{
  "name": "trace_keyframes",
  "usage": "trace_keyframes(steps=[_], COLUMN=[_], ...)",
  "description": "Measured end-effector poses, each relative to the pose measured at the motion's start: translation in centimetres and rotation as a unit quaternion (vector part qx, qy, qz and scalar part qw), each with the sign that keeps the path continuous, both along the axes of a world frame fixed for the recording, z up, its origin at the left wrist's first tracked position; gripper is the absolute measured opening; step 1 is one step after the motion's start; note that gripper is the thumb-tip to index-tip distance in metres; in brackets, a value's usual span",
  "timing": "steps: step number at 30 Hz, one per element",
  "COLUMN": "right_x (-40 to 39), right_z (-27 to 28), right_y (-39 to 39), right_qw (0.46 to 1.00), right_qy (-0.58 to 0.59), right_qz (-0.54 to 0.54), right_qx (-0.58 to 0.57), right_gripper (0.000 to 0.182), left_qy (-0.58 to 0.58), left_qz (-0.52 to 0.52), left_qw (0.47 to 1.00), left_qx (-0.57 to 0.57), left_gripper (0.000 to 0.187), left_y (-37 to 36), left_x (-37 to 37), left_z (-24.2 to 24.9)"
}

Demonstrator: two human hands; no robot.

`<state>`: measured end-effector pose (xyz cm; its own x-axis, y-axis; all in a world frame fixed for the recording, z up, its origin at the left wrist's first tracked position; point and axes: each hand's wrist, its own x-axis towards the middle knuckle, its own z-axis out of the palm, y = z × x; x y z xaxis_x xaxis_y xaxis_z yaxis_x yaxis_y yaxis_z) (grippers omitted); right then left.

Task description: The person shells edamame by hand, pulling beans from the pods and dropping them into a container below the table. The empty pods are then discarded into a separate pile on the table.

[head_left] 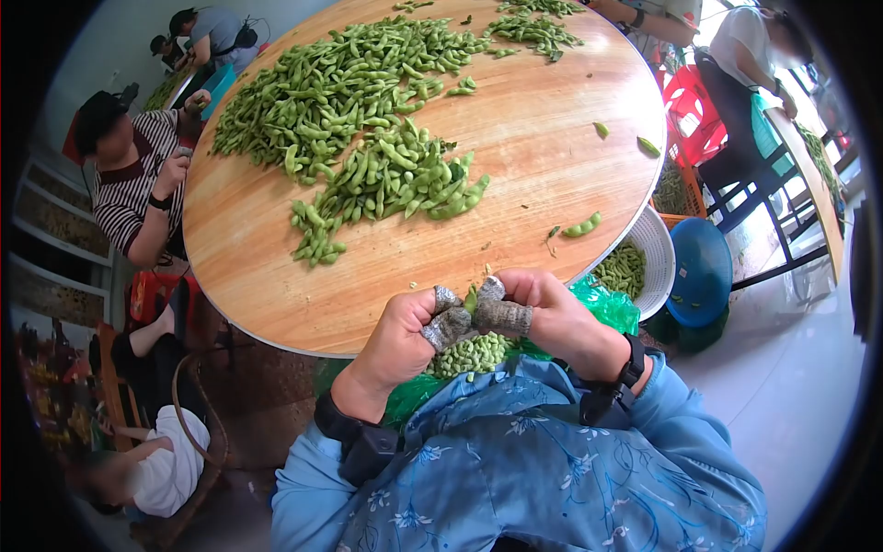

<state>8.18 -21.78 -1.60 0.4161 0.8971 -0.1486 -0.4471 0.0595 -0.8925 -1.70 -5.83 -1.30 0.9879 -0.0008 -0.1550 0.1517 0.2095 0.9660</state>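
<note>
My left hand [403, 333] and my right hand [544, 313] meet at the near edge of the round wooden table [524, 120]. Grey knitted covers sit on some of the fingers. Between the fingertips, both hands pinch a green soybean pod [471, 299], partly hidden by the fingers. Just below them, shelled green beans [471, 357] lie in a heap on green plastic [602, 306] at my lap. Beyond my hands, a large pile of soybean pods [322, 97] covers the far left of the table, with a smaller heap [395, 175] nearer me.
A few loose pods [581, 225] lie toward the table's right. Below its right edge stand a white basket [655, 267] of pods and a blue basin [701, 271]. A person in a striped shirt [138, 184] sits at the left; other people are around the room. A red chair [688, 115] stands right.
</note>
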Motion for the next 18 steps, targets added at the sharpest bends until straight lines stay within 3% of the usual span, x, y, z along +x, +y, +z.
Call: trace_keyframes(steps=[4,6,7,9,10,12,14,17,18], right_x=[0.0,0.1,0.2,0.3,0.1,-0.3,-0.6,-0.8,-0.9], right_z=[-1.5,-1.5,-1.1,-0.6,-0.5,-0.8,-1.7,-1.9,-1.8], right_y=[0.6,0.6,0.5,0.5,0.5,0.6,1.0,1.1,1.2], right_qw=[0.999,0.998,0.997,0.997,0.997,0.997,0.996,0.997,0.997], right_qy=[0.015,0.043,0.037,0.029,0.029,0.031,0.054,0.008,0.007], right_qz=[0.003,0.002,0.009,0.016,-0.001,-0.015,-0.039,-0.051,-0.051], right_qx=[-0.028,-0.05,-0.064,-0.076,-0.071,-0.066,0.059,0.065,0.065], right_gripper=[0.014,0.015,0.014,0.014,0.015,0.015,0.013,0.012,0.012], left_qy=[-0.007,-0.056,-0.056,-0.07,-0.166,-0.192,-0.221,-0.23,-0.193], left_qz=[0.007,0.022,0.022,0.038,0.065,0.078,0.088,0.127,0.156], left_qw=[1.0,0.973,0.973,0.823,0.78,0.773,0.765,0.81,0.873], left_qx=[0.023,0.222,0.222,0.562,0.6,0.6,0.598,0.524,0.419], left_gripper=[0.008,0.014,0.014,0.02,0.027,0.034,0.041,0.032,0.023], left_y=[-0.1,-0.3,-0.6,-1.3,-1.3,-1.1,-1.0,-1.6,-2.1], left_x=[0.0,-0.2,-0.4,-0.7,-0.5,-0.5,-0.4,-0.3,-0.2], left_z=[-0.6,-0.5,-0.2,0.7,0.2,-0.9,-1.5,-1.5,-1.1])
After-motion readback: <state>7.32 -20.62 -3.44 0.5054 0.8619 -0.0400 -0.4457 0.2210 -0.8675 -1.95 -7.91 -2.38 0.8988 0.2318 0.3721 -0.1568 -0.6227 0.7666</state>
